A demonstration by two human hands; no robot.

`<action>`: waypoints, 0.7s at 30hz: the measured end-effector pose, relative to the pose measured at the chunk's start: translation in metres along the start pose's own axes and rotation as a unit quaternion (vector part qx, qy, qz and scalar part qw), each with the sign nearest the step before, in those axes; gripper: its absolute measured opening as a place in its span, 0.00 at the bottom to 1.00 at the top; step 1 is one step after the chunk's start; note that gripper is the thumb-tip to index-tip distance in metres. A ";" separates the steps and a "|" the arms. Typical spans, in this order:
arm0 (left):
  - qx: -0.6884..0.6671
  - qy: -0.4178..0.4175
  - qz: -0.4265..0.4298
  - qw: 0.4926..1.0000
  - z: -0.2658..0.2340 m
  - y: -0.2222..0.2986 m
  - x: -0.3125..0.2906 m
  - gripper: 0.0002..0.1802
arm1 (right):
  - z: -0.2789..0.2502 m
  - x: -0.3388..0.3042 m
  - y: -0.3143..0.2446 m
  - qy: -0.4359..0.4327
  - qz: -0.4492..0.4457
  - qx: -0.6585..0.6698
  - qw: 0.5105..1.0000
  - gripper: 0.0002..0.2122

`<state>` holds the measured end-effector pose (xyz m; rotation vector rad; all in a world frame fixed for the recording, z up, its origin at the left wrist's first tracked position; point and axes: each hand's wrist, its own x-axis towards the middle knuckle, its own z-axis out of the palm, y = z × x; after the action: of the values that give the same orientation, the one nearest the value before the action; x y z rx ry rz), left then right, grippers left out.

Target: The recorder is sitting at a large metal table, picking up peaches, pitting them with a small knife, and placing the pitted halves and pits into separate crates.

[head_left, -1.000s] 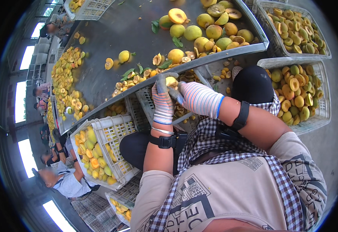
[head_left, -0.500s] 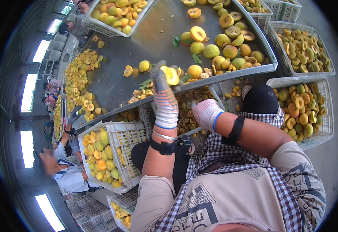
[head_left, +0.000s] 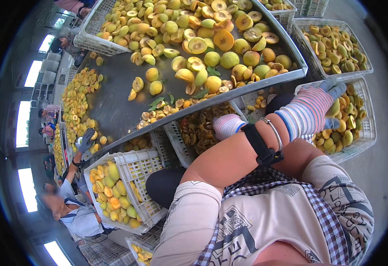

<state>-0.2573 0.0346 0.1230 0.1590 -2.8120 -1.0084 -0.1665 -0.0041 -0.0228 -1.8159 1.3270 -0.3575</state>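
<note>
Crated yellow fruit lies at four o'clock from the nearer left hand, fingers spread. Whether the right hand grips, I cannot tell.

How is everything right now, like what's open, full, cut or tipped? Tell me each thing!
Left hand: gloved, fingers spread
Right hand: gloved, fingertips hidden
Stone fruit: some halved, some whole
Crate beneath left hand: loaded, mostly halves
Crate at lower left: tilted, full
Crate at upper left: seemingly tipped, fruit spread before it
Metal table: scattered with fruit, leaves
Left wristband: fastened
</note>
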 end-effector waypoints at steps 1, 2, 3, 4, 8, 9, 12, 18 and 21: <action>0.048 0.022 -0.016 0.998 0.004 0.000 -0.003 0.44 | 0.001 -0.002 0.000 0.004 0.008 -0.007 1.000 0.14; 0.096 0.044 -0.032 0.994 0.007 -0.003 -0.008 0.45 | 0.000 -0.002 0.001 0.011 0.015 -0.014 1.000 0.14; 0.146 0.065 -0.053 0.986 0.006 -0.009 -0.016 0.45 | 0.003 -0.001 0.006 0.029 0.012 -0.011 0.999 0.14; 0.161 0.148 -0.045 0.975 -0.002 -0.018 -0.023 0.45 | 0.005 0.002 0.008 0.065 0.004 -0.016 0.998 0.14; 0.159 0.327 -0.106 0.926 -0.036 -0.082 -0.068 0.32 | 0.009 0.016 0.016 0.188 -0.008 -0.046 0.981 0.14; 0.155 0.356 -0.121 0.914 -0.047 -0.100 -0.086 0.29 | 0.011 0.019 0.013 0.190 0.004 -0.057 0.980 0.14; 0.060 0.453 -0.183 0.871 -0.081 -0.150 -0.150 0.24 | -0.036 -0.003 -0.030 -0.014 0.111 -0.103 0.988 0.11; 0.021 0.572 -0.275 0.772 -0.133 -0.218 -0.275 0.19 | -0.041 -0.008 -0.044 0.018 0.065 -0.019 0.998 0.19; 0.172 0.502 -0.426 0.732 -0.130 -0.209 -0.268 0.20 | -0.038 -0.007 -0.022 0.037 0.058 0.104 0.992 0.23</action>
<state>0.0388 -0.1666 0.0609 1.5881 -1.7521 -0.2315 -0.1798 -0.0129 0.0192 -1.5585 1.3855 -0.4840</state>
